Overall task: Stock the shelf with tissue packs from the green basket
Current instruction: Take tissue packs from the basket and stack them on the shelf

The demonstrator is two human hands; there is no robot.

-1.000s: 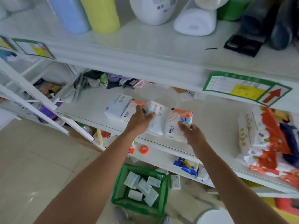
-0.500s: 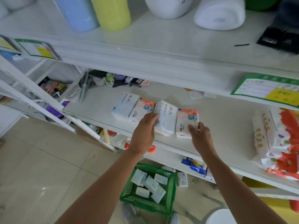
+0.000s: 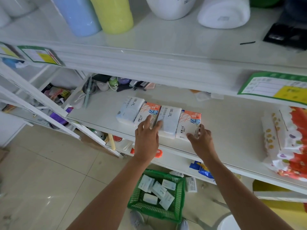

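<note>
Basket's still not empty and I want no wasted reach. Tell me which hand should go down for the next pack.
Left, probably. The left hand lies flat and loose across the middle packs, almost straight above the green basket. The right hand has its grip around the end orange pack, farther right.

Single head-worn wide-angle view, looked forward and down from above, close over the white shelf [image 3: 224, 130], both forearms reached in from the bottom edge, green basket [image 3: 180, 205] on the floor below.

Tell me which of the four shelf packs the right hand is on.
The rightmost pack, orange-topped; the right hand touches its near end. The other orange-topped pack sits second from left.
</note>
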